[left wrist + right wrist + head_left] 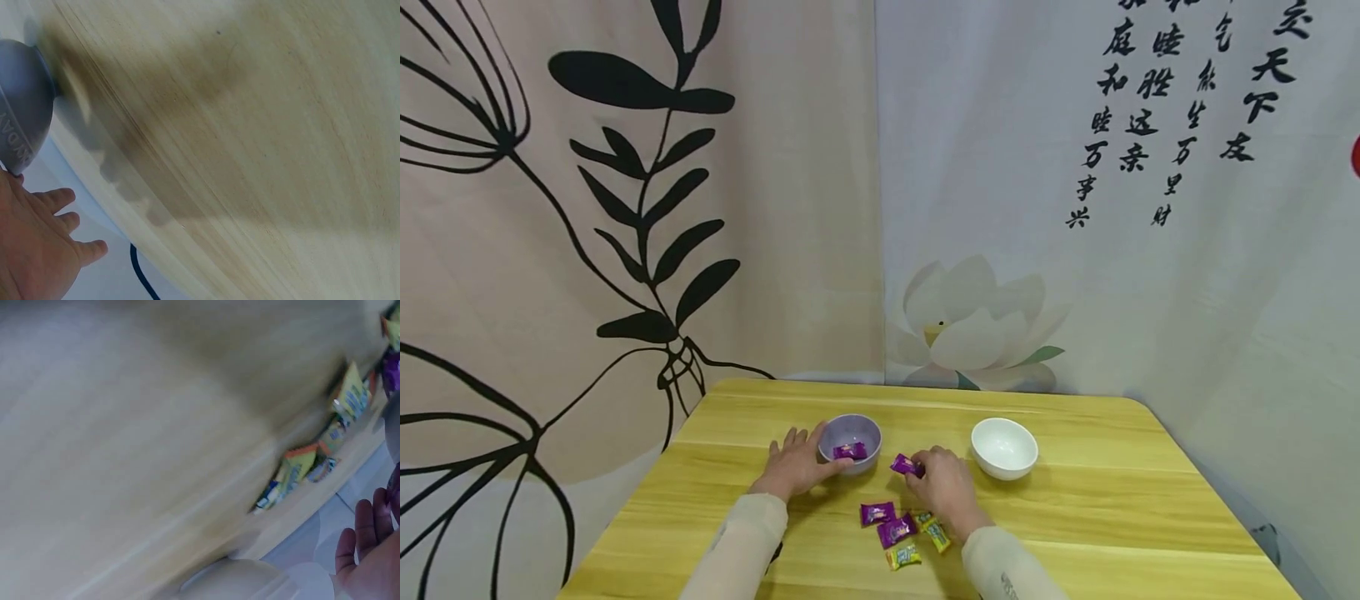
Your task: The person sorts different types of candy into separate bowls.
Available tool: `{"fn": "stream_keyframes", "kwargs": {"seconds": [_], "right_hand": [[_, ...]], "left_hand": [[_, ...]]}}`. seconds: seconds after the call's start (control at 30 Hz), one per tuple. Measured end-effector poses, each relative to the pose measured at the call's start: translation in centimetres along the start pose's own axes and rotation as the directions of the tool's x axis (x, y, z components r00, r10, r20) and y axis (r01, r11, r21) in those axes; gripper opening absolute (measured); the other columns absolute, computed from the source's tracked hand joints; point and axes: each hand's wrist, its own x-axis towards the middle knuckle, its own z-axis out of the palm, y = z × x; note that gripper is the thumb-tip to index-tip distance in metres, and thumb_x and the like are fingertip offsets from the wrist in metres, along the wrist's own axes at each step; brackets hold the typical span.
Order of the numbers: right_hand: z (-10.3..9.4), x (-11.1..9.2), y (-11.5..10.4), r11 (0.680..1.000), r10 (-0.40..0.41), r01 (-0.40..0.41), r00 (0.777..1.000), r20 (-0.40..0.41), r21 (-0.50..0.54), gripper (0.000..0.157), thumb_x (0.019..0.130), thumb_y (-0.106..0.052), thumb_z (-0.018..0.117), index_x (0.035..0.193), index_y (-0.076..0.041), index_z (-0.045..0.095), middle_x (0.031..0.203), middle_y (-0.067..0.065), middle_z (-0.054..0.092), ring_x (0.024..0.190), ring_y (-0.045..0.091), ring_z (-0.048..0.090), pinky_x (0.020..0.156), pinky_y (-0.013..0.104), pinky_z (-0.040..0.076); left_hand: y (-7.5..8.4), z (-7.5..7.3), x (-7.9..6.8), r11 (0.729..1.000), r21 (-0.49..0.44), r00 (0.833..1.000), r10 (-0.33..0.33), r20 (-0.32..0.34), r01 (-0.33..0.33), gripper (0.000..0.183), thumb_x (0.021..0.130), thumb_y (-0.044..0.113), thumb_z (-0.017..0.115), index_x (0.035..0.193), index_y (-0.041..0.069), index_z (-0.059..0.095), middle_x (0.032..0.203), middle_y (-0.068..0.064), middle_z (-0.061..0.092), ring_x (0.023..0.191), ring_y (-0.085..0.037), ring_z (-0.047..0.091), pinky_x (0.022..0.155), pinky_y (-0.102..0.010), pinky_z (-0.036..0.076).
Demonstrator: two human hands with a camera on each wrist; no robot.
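Note:
My left hand rests against the left side of a small purple bowl, its thumb along the near side. In the left wrist view, the outer fingers spread straight beside the bowl's grey-looking wall. One purple-wrapped candy lies inside that bowl. To its right, my right hand pinches another purple-wrapped candy above the table. Nearer me lie two purple candies and several yellow-wrapped candies, some partly hidden by the right hand.
A white bowl stands right of my right hand, with no candy showing in it. The wooden table has rounded far corners. Behind it hangs printed cloth. A dark cable shows past the table edge in the left wrist view.

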Motion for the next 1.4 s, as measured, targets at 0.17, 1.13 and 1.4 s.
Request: {"fn": "stream_keyframes", "kwargs": {"seconds": [0.17,1.13,1.4], "right_hand": [[-0.7,0.9,-0.4,1.0,-0.012,0.012,0.999,-0.04,-0.005,0.027,0.084,-0.031,0.077,0.102,-0.011,0.076,0.083,-0.001,0.061,0.074,0.018,0.057,0.068,0.04,0.048],[-0.6,5.9,-3.6,0.996,-0.084,0.085,0.996,-0.042,0.013,0.026,0.088,-0.032,0.075,0.104,-0.011,0.077,0.085,0.0,0.065,0.077,0.017,0.06,0.072,0.038,0.05],[0.5,6.1,-5.2,0.994,-0.105,0.105,0.994,-0.015,0.013,0.029,0.089,-0.033,0.074,0.107,-0.011,0.076,0.091,0.003,0.068,0.081,0.021,0.064,0.077,0.042,0.053]], "left_hand": [[0.0,0.0,-0.1,1.0,0.008,1.0,0.005,-0.004,-0.005,0.107,0.079,0.083,0.052,0.157,0.013,0.029,0.152,-0.03,0.033,0.146,-0.048,0.016,0.113,-0.069,0.008],[0.1,-0.1,0.2,1.0,0.011,1.0,-0.012,0.006,0.012,0.106,0.079,0.082,0.053,0.157,0.015,0.029,0.153,-0.029,0.032,0.146,-0.047,0.015,0.114,-0.068,0.007],[0.2,-0.1,-0.1,1.0,0.019,1.0,-0.008,0.006,0.008,0.107,0.08,0.082,0.052,0.157,0.013,0.028,0.152,-0.031,0.033,0.145,-0.048,0.017,0.113,-0.069,0.009]]}}
